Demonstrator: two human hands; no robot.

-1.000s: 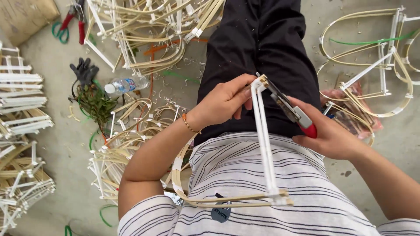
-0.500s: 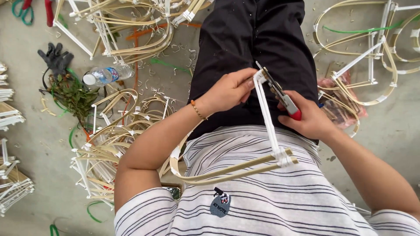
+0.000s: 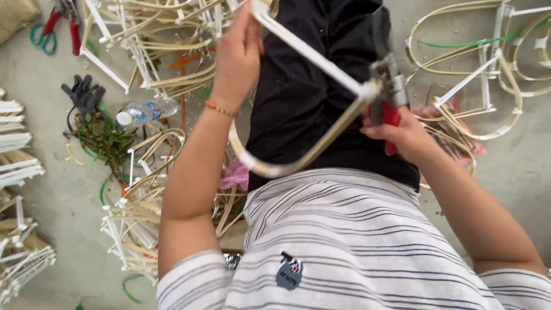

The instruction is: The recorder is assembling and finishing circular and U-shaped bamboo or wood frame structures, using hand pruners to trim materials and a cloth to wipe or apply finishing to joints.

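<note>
Both hands grip: left hand [image 3: 238, 54] clasps the pale bamboo-strip frame [image 3: 304, 100]; right hand [image 3: 402, 129] squeezes red-handled pliers [image 3: 387, 95], which may slip off the joint.

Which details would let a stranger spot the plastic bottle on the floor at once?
Start at the person's raised left forearm and look left to the grey concrete floor. The small clear plastic water bottle lies on its side between a dark glove and pale cane frames; only it is transparent, white-capped.
</note>
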